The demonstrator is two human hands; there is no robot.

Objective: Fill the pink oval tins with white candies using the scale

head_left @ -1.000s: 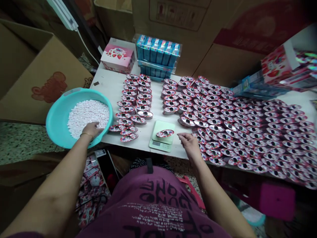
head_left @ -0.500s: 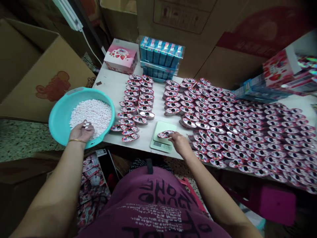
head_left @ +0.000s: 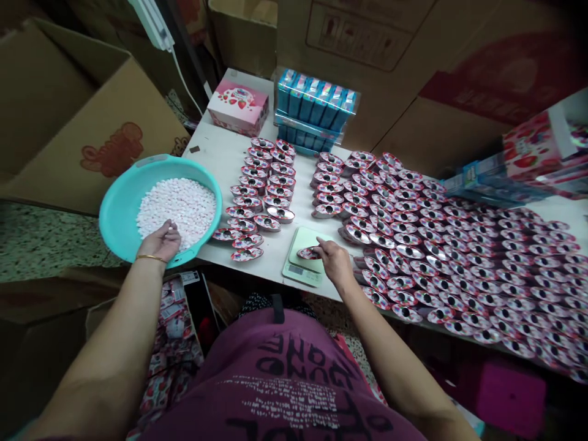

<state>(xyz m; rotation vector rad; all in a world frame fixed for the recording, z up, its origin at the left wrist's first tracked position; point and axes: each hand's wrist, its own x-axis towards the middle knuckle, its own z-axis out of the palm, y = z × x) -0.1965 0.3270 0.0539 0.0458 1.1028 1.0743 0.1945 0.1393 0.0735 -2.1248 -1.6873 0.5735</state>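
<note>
and the left hand [head_left: 160,242] has curled up! half a second ago the palm lay upturned with a few white pellets [head_left: 184,199] plain to see; now the fingers are bent in, together, with a bit of white showing at the tips. so it looks clamped on a small catch, though how many are tucked inside i can't tell. it hangs over the near side of the basin [head_left: 117,214], just in front of the heap.

across to the right hand [head_left: 334,260]: a second ago it stood beside the scale [head_left: 309,237], clear of it. now its fingers reach over the right end of the pack [head_left: 307,253], as they did half a second ago. whether they pinch it or merely rest there, i can't tell; the fingers hide that end. the pack itself lies on the scale's plate, and the display is too small to read.

what does it mean for the work? a little portion seems gathered on one side, the pack attended on the other, yet hand and pack are well apart, the small group [head_left: 253,182] of packs standing on the table [head_left: 225,156] between them. over to the right, the big block [head_left: 407,251] of packs stands in close rows.
</note>
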